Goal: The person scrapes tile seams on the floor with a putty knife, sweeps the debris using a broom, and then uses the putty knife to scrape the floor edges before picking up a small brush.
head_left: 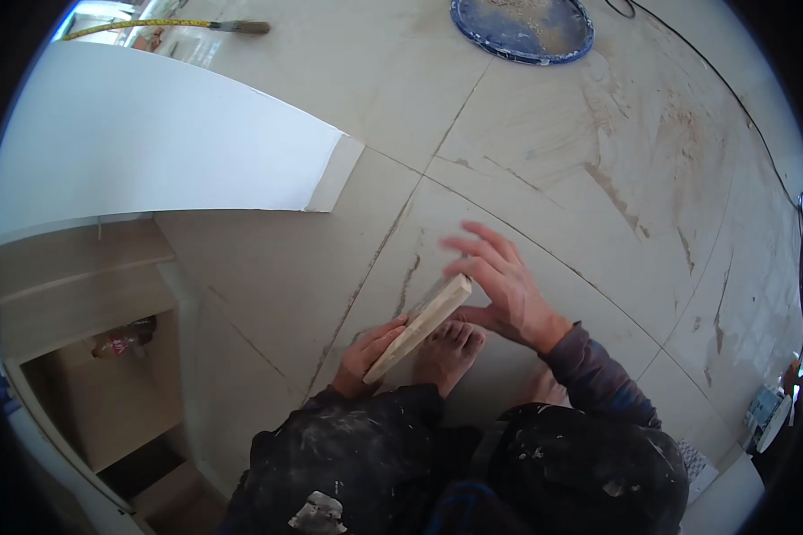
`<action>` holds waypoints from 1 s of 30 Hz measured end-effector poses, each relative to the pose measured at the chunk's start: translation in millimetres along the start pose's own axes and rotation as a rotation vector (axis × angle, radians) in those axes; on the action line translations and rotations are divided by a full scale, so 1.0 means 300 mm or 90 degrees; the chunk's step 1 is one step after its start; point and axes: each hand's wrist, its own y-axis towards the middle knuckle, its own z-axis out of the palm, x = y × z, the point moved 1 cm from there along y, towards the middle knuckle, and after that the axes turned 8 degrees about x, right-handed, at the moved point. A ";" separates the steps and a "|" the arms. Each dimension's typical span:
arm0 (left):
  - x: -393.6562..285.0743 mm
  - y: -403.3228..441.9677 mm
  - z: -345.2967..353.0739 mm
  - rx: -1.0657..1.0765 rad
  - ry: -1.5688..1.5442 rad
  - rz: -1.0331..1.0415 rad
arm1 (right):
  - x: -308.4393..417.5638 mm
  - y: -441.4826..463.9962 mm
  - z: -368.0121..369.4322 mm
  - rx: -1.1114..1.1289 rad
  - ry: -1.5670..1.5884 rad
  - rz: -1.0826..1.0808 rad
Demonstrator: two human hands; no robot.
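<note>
Wooden board (419, 328) held in the left hand, right hand spread at its other end

Pale and narrow-edged, the board slants from the lower left to the upper right, in front of the person and above the floor (598, 201). The left hand (359, 358) has its lower end: the fingers (386, 337) are closed on it, lying along the board's upper-left side, with the palm at the bottom corner. The right hand (511, 290) is by the upper end. Its fingers (489, 241) are wide apart, blurred, and reach up and left past the board's tip; its thumb comes in close under that tip, though I cannot tell whether it touches.

From above, a bare foot (448, 361) shows just past the board's lower-right side, and the second foot (544, 390) is partly hidden by the right sleeve (602, 374). The trousers (348, 446) are dark, marked with white.

Well apart from the hands, a round blue tub (537, 60) stands on the floor at the top. A brush (241, 28) with a yellow handle is at the upper left, beyond a white panel (178, 134). Below the panel, an open cabinet (143, 392) holds a bottle (120, 342).
</note>
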 end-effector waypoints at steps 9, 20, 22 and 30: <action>-0.252 0.111 -0.204 0.249 -0.174 -0.349 | -0.014 0.061 -0.012 0.114 0.086 -0.134; 0.062 0.073 -0.487 -0.017 0.104 -0.325 | -0.044 -0.026 -0.047 -0.084 0.038 0.052; 0.178 0.026 -0.595 -0.009 0.099 -0.340 | -0.101 -0.136 -0.059 -0.071 0.101 0.178; 0.409 0.013 -0.639 -0.002 0.061 -0.343 | -0.094 -0.462 -0.031 -0.050 0.197 0.420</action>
